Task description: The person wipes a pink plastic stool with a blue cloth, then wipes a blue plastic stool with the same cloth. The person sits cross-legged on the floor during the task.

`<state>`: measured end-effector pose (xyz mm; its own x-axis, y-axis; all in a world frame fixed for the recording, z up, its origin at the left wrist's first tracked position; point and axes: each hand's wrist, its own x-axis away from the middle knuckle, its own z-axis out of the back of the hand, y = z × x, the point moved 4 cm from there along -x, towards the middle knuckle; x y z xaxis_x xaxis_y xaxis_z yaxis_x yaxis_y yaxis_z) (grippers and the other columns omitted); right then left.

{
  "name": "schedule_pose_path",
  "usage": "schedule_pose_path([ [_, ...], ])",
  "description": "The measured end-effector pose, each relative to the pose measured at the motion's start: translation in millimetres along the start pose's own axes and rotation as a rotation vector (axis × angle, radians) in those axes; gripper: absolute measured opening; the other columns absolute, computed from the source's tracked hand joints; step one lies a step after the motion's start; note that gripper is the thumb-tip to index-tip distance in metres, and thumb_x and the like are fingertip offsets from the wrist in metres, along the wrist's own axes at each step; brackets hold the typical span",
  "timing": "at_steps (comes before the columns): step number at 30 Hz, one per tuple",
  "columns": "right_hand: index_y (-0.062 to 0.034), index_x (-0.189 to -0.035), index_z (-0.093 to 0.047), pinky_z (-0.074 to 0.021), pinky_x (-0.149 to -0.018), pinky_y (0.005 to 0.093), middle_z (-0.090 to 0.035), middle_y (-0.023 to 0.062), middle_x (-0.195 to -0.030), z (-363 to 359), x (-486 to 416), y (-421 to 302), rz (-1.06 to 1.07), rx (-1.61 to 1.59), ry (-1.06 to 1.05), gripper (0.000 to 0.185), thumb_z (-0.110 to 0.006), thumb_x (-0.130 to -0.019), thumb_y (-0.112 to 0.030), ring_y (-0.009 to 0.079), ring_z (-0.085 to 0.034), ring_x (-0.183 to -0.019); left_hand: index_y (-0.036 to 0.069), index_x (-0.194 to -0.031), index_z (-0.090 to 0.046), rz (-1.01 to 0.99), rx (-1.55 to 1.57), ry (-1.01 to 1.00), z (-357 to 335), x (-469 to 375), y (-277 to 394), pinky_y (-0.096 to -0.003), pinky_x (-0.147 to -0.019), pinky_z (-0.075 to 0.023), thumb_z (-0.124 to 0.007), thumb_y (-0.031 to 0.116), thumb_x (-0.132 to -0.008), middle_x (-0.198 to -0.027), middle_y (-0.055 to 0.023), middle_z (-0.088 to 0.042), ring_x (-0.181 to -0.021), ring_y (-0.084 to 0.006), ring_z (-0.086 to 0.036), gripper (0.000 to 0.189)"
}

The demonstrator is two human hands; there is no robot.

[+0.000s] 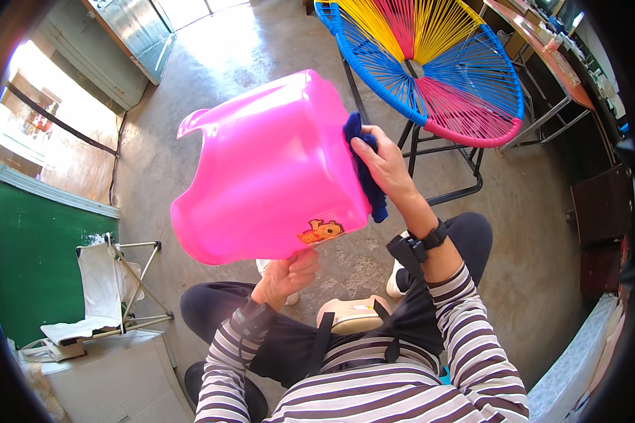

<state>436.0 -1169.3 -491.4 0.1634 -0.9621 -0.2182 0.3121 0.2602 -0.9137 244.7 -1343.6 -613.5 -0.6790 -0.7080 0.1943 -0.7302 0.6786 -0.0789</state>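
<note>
A glossy pink moulded plastic piece [259,164], perhaps a child's seat or a tub, is held tilted above the floor in front of me. A cartoon bear sticker [321,231] is on its near lower corner. My left hand [290,274] grips it from below, near that sticker, with part of the fingers hidden. On the piece's right end, my right hand [383,158] presses a crumpled dark blue cloth [369,177], its thumb and fingers closed on the fabric. The far side and inside of the plastic are out of sight.
A round corded chair [476,79] in blue, yellow and pink stands on black legs ahead to the right. A folding white canvas chair [98,291] rests on a grey cabinet [116,375] at left. Along the right runs a cluttered table [555,58]. Concrete floor [211,69] lies between.
</note>
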Motion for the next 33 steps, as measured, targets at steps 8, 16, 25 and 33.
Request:
schedule_pose_path([
  [8,0.0067,-0.127,-0.060,-0.0456,-0.095,0.0263,-0.058,0.0081,-0.121,8.3,15.0,30.9,-0.033,-0.077,-0.387,0.047,-0.071,-0.092,-0.023,0.0140,-0.057,-0.109,-0.002,-0.128,-0.050,0.104,0.087,-0.088,10.1,-6.7,-0.9,-0.0214,-0.037,-0.0353,-0.049,0.030,-0.102,-0.055,-0.0005,-0.039,-0.045,-0.0092,-0.038,0.041],
  [16,0.0048,-0.121,-0.063,-0.0491,-0.087,0.0241,-0.064,0.0044,-0.108,8.5,32.2,55.0,-0.285,-0.303,-0.622,0.048,-0.077,-0.088,-0.027,0.0096,-0.061,-0.097,-0.006,-0.145,-0.041,0.310,-0.115,0.222,59.4,-9.8,-14.7,-0.0223,-0.041,-0.0324,-0.040,0.047,-0.102,-0.059,0.0026,-0.038,-0.046,-0.0081,-0.037,0.068],
  [25,-0.0011,-0.116,-0.068,-0.0517,-0.088,0.0368,-0.073,0.0180,-0.103,-23.9,65.1,116.6,-0.402,0.136,-0.358,0.055,-0.078,-0.076,-0.037,0.0276,-0.070,-0.100,-0.007,-0.131,-0.054,0.046,-0.300,0.928,145.8,6.3,-6.6,-0.0353,-0.065,-0.0500,-0.015,0.059,-0.105,-0.063,-0.0026,-0.056,-0.050,-0.0146,-0.045,0.081],
  [33,0.0017,-0.119,-0.066,-0.0502,-0.093,0.0437,-0.069,0.0228,-0.113,-63.7,88.4,170.1,-0.490,0.476,-0.345,0.061,-0.075,-0.078,-0.042,0.0348,-0.066,-0.109,0.000,-0.127,-0.053,-0.083,-0.846,0.950,121.6,-8.2,5.2,-0.0359,-0.059,-0.0582,-0.054,0.032,-0.102,-0.079,-0.0086,-0.063,-0.059,-0.0153,-0.059,0.041],
])
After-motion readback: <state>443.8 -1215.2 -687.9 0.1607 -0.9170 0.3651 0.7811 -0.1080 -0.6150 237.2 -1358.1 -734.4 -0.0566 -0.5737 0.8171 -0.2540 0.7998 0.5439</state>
